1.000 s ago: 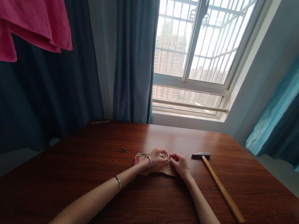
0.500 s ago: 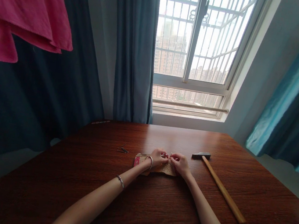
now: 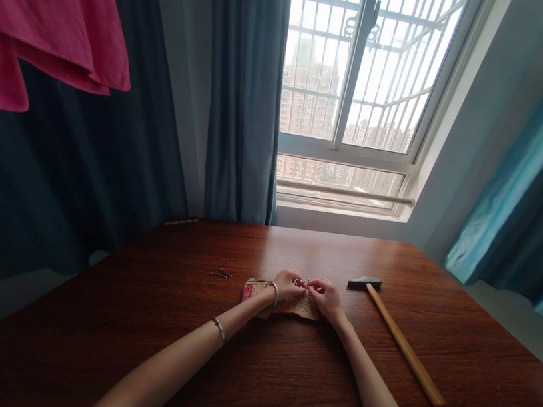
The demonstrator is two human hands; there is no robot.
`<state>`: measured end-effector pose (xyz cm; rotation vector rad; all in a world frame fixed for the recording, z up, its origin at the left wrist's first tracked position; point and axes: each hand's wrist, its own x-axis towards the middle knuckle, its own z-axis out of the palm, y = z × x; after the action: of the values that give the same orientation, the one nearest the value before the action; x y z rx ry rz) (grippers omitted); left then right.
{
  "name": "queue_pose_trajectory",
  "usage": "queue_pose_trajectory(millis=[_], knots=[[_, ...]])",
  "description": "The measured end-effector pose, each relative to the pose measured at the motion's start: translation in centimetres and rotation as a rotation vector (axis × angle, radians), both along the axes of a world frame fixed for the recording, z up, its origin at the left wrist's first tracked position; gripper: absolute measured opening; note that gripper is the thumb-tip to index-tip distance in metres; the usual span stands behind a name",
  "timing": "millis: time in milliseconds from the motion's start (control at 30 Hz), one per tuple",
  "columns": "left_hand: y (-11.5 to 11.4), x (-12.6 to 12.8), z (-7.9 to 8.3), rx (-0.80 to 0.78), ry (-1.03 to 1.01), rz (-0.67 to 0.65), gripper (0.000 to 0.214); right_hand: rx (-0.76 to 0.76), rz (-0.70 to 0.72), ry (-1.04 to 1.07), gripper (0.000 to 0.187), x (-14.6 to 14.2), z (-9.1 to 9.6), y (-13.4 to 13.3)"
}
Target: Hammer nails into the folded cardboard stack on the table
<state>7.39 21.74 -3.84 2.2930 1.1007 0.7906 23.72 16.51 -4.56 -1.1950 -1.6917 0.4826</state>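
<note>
A pale piece dotted with holes (image 3: pixel 304 309), pink at its left end, lies on the table under my hands. My left hand (image 3: pixel 288 283) rests over it with its fingers pinched together; what they hold, if anything, is hidden. Close beside it, my right hand (image 3: pixel 326 299) has thumb and fingers closed at the piece's far edge. Between the two sets of fingertips stands a thin, upright nail (image 3: pixel 309 281), tiny in view. Several thin dark nails (image 3: pixel 224 273) lie loose to the left of the piece.
To the right of my hands a hammer (image 3: pixel 405 347) lies on the brown wooden table (image 3: pixel 134 319), its head away from me. A window (image 3: pixel 352 93) and blue curtains (image 3: pixel 247 92) stand behind the table. Pink cloth (image 3: pixel 50 11) hangs at the upper left.
Both hands stay over the holed piece in nearly the same pose, with only slight finger movement. The whole view has shifted very slightly.
</note>
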Motion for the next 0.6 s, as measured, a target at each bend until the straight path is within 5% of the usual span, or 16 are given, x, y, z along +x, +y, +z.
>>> queue_pose_trajectory(millis=[600], knots=[[0.54,0.66,-0.34,-0.066,0.058,0.086,0.030,0.016,0.000,-0.019,0.019,0.01,0.25,-0.27]])
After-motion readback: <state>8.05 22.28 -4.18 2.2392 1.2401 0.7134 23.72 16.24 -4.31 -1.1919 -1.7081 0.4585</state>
